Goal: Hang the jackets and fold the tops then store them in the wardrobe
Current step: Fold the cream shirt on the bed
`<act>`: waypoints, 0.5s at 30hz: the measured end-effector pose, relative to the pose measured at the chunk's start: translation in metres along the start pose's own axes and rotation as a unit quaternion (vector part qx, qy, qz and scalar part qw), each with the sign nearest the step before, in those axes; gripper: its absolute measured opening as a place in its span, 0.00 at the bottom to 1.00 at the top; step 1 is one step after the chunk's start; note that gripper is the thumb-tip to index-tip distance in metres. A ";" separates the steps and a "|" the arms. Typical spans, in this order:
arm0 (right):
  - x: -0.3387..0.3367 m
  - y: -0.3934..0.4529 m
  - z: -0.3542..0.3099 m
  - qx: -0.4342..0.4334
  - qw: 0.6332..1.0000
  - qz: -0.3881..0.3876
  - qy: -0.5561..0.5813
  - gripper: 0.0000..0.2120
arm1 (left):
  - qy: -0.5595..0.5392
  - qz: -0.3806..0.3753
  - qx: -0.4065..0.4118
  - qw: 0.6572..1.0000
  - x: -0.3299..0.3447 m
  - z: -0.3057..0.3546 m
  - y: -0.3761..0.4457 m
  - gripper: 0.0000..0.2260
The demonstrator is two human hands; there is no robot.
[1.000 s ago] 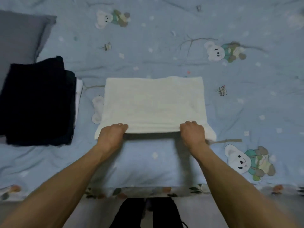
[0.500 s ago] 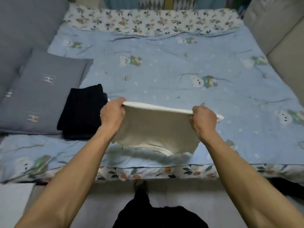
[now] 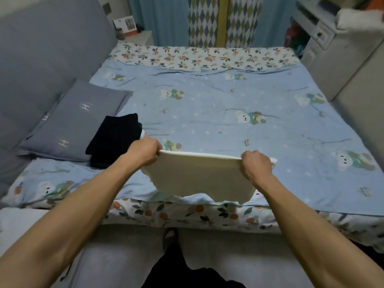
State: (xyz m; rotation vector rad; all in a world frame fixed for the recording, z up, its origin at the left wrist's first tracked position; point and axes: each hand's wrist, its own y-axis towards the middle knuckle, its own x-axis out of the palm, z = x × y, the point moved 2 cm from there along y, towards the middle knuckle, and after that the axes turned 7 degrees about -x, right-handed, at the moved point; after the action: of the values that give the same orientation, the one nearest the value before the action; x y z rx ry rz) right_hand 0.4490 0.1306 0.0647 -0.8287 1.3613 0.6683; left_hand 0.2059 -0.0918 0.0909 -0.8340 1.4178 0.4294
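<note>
A bedroom: a bed (image 3: pixel 239 113) under a blue bear-print cover fills the view, with a padded grey headboard (image 3: pixel 47 50) along its left side, patterned curtains (image 3: pixel 207 19) at the far end and pale drawers (image 3: pixel 324 32) at the far right.

The cream top (image 3: pixel 199 175), folded, is held up in the air over the bed's near edge. The left hand (image 3: pixel 143 151) has its grip clamped on the top's left upper corner, and the right hand (image 3: pixel 255 165) has its grip clamped on the right upper corner. The upper edge runs taut and nearly level between the fists; the lower edge hangs loose and uneven, just above the floral border of the mattress.

Just left of the left hand lies a folded dark stack (image 3: pixel 115 139), partly resting on a grey pillow (image 3: pixel 76 119) by the headboard. To the right and beyond the hands the cover lies wide and bare as far as the floral strip at the far end.

A second ago the top lay flat on the cover with both hands at its near edge. It now hangs free of the bed, and the view has tipped up to take in the room.
</note>
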 end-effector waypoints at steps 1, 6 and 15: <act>0.002 -0.006 0.001 -0.006 1.000 -0.007 -0.003 0.06 | 0.008 -0.018 0.004 1.000 0.002 0.002 -0.005 0.10; 0.008 -0.020 -0.003 -0.001 0.999 -0.035 0.025 0.04 | 0.021 -0.115 -0.003 0.993 0.017 0.002 -0.014 0.09; 0.040 0.041 -0.019 0.021 0.992 -0.124 0.022 0.10 | 0.011 -0.219 -0.002 0.976 0.054 -0.012 0.064 0.10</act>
State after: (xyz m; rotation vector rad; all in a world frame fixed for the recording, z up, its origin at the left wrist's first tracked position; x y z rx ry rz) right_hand 0.4091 0.1353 0.0198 -0.9637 1.2810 0.4290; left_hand 0.1598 -0.0697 0.0239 -1.1246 1.2084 0.0851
